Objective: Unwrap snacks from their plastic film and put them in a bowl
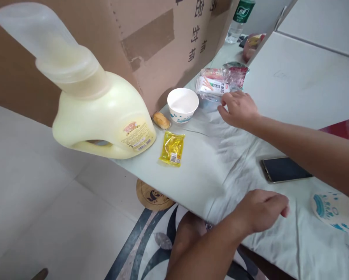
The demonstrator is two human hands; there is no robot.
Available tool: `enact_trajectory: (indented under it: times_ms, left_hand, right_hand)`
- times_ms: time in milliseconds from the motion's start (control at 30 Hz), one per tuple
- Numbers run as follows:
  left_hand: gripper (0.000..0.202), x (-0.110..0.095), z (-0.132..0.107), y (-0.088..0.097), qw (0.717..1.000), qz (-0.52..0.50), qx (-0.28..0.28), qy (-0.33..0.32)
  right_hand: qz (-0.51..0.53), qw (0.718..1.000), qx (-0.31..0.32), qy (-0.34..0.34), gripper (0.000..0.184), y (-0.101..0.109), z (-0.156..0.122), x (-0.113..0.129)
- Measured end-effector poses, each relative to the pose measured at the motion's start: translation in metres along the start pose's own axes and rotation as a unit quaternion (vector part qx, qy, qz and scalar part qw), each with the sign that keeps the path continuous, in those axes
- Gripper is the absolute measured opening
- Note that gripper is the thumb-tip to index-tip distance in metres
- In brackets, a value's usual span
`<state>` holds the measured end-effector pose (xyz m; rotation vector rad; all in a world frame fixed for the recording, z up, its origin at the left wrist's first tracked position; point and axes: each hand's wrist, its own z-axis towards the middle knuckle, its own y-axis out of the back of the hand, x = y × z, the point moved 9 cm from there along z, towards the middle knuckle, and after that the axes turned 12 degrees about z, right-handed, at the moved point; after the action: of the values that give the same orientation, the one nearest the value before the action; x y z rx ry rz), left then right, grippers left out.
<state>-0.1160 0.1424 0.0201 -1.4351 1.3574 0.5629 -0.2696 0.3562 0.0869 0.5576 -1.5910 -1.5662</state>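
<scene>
My right hand (239, 109) hovers low over the wrinkled white cloth (221, 163), fingers loosely bent and apart, fingertips just short of the clear snack packets (213, 86). It holds nothing. My left hand (260, 210) rests on the cloth near the table's front edge, with its fingers curved down onto the fabric and nothing in its grasp. A white paper bowl (183, 104) stands left of my right hand. Nearer the edge lie a small bread roll (161, 120) and a yellow sachet (172, 148).
A big pale-yellow detergent jug (104, 116) lies tilted at the left, against a cardboard box (151, 42). A dark phone (283, 169) and a patterned paper plate (328, 208) lie at the right. A water bottle (239, 19) stands at the back. A round panda coaster (151, 194) pokes out below the edge.
</scene>
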Motion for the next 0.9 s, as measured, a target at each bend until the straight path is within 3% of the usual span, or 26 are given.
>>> enact_trajectory:
  times_ms: [100, 267, 367, 467, 533, 600, 633, 700, 800, 900]
  left_hand:
    - [0.026, -0.002, 0.006, -0.004, 0.999, 0.042, -0.026, -0.018]
    - [0.028, -0.002, 0.017, -0.024, 0.994, 0.102, -0.044, -0.022]
    - [0.031, -0.004, 0.022, -0.038, 0.985, 0.164, -0.048, -0.024]
    - [0.034, -0.005, 0.030, -0.053, 0.979, 0.194, -0.056, -0.024]
    - [0.034, -0.004, 0.037, -0.065, 0.977, 0.205, -0.051, -0.025]
    - [0.033, -0.001, 0.045, -0.076, 0.974, 0.221, -0.041, -0.022]
    - [0.033, 0.002, 0.049, -0.081, 0.972, 0.232, -0.035, -0.020]
    - [0.032, 0.005, 0.053, -0.086, 0.966, 0.256, -0.030, -0.021]
    - [0.032, 0.007, 0.052, -0.083, 0.960, 0.276, -0.032, -0.029]
    - [0.035, 0.004, 0.044, -0.071, 0.966, 0.251, -0.046, -0.040]
  right_hand:
    - [-0.075, 0.997, -0.019, 0.002, 0.035, 0.007, -0.034, -0.008]
    - [-0.106, 0.993, 0.039, 0.033, 0.038, 0.000, -0.080, -0.003]
    - [-0.049, 0.999, 0.004, -0.002, 0.044, 0.015, -0.098, -0.013]
    - [0.099, 0.991, -0.054, -0.072, 0.036, 0.035, -0.100, -0.035]
    - [0.266, 0.951, -0.080, -0.137, 0.031, 0.041, -0.094, -0.053]
    - [0.424, 0.882, -0.102, -0.181, 0.030, 0.043, -0.086, -0.066]
    - [0.470, 0.855, -0.109, -0.188, 0.032, 0.046, -0.084, -0.069]
    - [0.501, 0.837, -0.116, -0.186, 0.037, 0.059, -0.086, -0.074]
    - [0.468, 0.854, -0.139, -0.179, 0.050, 0.094, -0.123, -0.092]
    - [0.307, 0.904, -0.232, -0.189, 0.066, 0.148, -0.202, -0.131]
